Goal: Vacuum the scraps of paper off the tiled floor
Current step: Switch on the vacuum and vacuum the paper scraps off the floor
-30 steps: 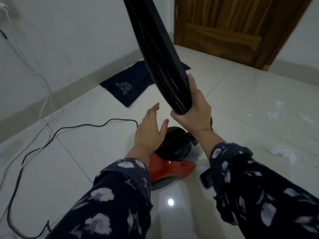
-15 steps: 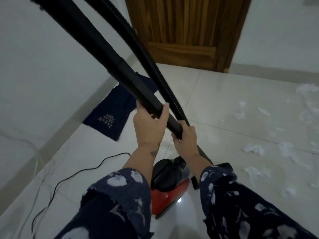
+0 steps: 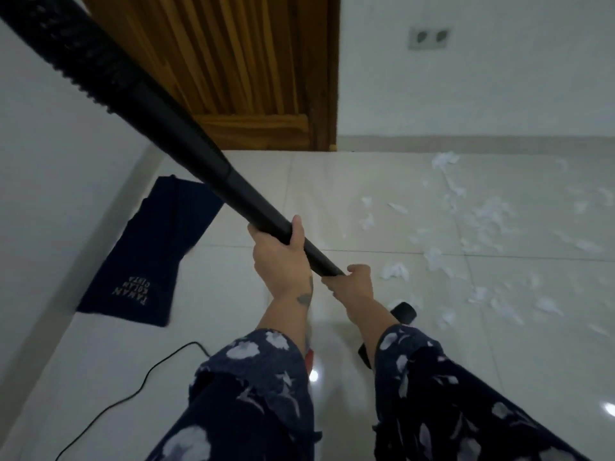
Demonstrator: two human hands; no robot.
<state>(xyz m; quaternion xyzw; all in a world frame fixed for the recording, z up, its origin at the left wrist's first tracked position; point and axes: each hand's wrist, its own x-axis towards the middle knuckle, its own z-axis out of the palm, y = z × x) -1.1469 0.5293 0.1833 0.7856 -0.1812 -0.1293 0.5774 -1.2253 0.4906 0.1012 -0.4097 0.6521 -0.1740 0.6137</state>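
Note:
A long black vacuum tube (image 3: 186,141) slants from the upper left down to the centre of the view. My left hand (image 3: 283,257) is wrapped around it higher up. My right hand (image 3: 352,284) grips its lower end just below. White paper scraps (image 3: 479,221) lie scattered over the glossy tiled floor (image 3: 233,327) to the right. Only a red sliver of the vacuum body (image 3: 309,356) shows between my forearms, and a black vacuum part (image 3: 404,311) peeks out behind my right arm.
A dark blue cloth (image 3: 153,257) with printed letters lies on the floor at the left wall. A black power cord (image 3: 139,390) snakes across the lower left. A wooden door (image 3: 239,71) stands straight ahead, with a wall socket (image 3: 429,38) to its right.
My left hand went from hovering open over the vacuum body to gripping the tube. Both hands have lifted the tube, and my view has tilted up towards the door and scraps.

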